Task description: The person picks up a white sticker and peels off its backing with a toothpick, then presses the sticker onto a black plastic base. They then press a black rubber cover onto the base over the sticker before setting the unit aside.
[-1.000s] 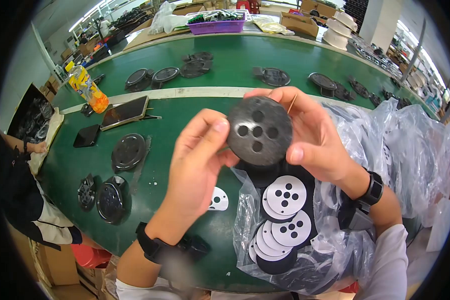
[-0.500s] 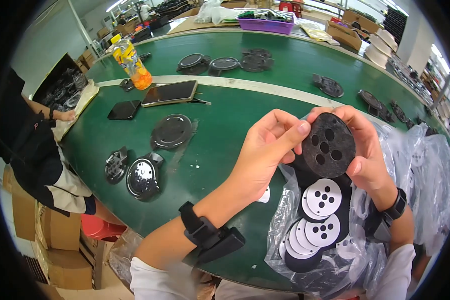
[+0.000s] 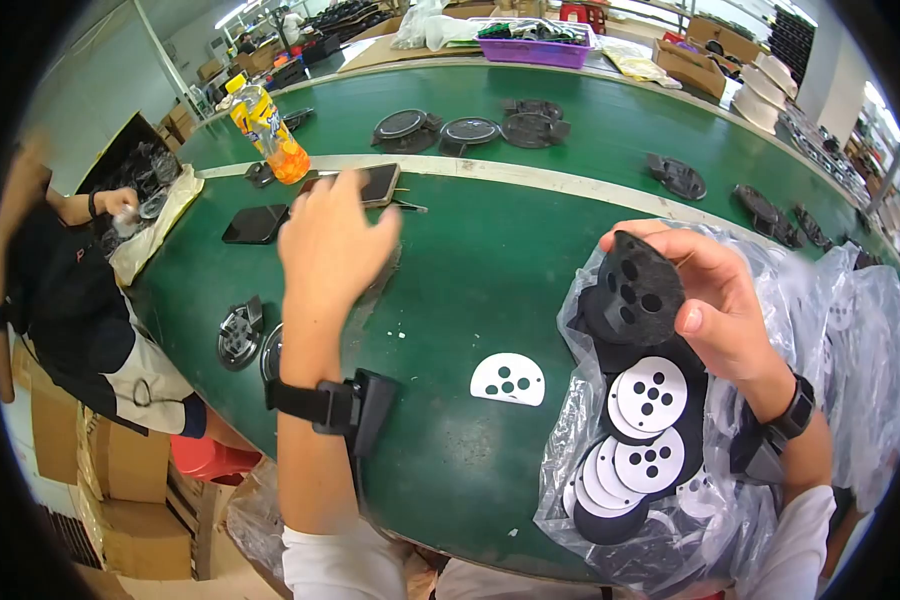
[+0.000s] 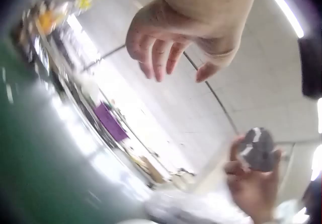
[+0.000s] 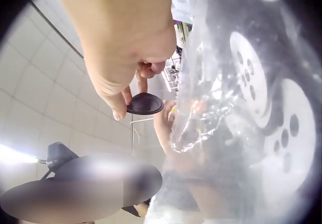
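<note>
Black and pierced with holes, the disc [image 3: 638, 295] is held by its rim in the right hand [image 3: 727, 310] above the plastic bag [image 3: 710, 550], and so one-sided a hold could let it bend or slip. The left hand [image 3: 332, 240], loose-fingered and holding nothing, might knock the nearby phone [image 3: 381, 186]. The green table [image 3: 440, 330] fronts a room with a purple bin [image 3: 535, 52] and cardboard boxes [image 3: 688, 70].

Dark lettering on the yellow label [image 3: 258, 113] of a yellow-capped plastic bottle [image 3: 288, 160], orange toward its base, is too small to read, as is a tiny red mark [image 3: 80, 255] on a person's black clothing [image 3: 65, 295]; no text is legible.
</note>
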`<state>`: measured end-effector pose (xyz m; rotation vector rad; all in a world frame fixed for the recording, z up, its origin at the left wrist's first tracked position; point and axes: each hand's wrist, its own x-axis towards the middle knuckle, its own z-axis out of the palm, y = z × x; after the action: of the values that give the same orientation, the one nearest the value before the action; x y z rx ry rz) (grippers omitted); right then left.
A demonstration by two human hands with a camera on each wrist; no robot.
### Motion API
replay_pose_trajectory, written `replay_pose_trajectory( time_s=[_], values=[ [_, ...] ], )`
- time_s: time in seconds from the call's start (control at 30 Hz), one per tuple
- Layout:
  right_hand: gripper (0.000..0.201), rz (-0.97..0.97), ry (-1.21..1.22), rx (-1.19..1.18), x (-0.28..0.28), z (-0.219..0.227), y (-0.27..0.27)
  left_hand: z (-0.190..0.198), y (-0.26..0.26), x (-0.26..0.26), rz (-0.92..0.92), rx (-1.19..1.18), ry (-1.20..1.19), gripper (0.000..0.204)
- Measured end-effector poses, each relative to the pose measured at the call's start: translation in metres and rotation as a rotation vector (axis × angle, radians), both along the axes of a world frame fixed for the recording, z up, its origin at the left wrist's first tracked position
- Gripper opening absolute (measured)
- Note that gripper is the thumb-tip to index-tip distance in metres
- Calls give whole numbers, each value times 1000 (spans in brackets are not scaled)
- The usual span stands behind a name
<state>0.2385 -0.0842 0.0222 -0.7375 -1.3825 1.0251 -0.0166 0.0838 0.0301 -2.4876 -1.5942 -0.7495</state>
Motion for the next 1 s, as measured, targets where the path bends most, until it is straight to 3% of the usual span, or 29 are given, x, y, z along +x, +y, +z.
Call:
replay_pose_trajectory(
  time_s=[0.03, 0.1, 0.17, 0.37, 0.43, 0.47, 0.5, 0.57, 0.7, 0.77, 0.87, 1.0],
  values=[
    [48, 18, -16, -15, 1, -2, 0, -7, 6, -13, 171, -11, 243, 54],
    [45, 34, -30, -30, -1, -2, 1, -12, 24, -34, 159, -460, 305, 73],
    [42, 34, -19, -37, -4, -2, 1, -17, 30, -39, 128, -527, 295, 84],
    [40, 73, -21, -25, -3, -5, 2, -15, 36, -28, 101, -402, 19, 71],
    [38, 71, -17, -28, -2, -5, 1, -22, 36, -22, -93, -260, -320, 60],
    [37, 73, -10, -27, -1, -5, 1, -19, 34, -18, -221, -461, -475, 43],
    [37, 63, -10, -24, -1, -5, 1, -17, 31, -12, -232, -462, -472, 43],
    [35, 82, 42, 3, -3, -6, 2, -8, 14, 10, -496, -824, -1045, 31],
    [31, 64, 52, -46, -1, -5, 1, -7, -17, 42, -738, -850, -1038, 29],
    [31, 49, 32, -49, -1, -4, 1, 0, -35, 52, -689, -867, -845, 23],
    [29, 53, 45, -78, -2, -2, 1, -5, -52, 67, -832, -545, -810, 13],
    [29, 45, 4, -86, -1, -1, 0, 8, -68, 63, -804, -773, -970, 12]
  ],
)
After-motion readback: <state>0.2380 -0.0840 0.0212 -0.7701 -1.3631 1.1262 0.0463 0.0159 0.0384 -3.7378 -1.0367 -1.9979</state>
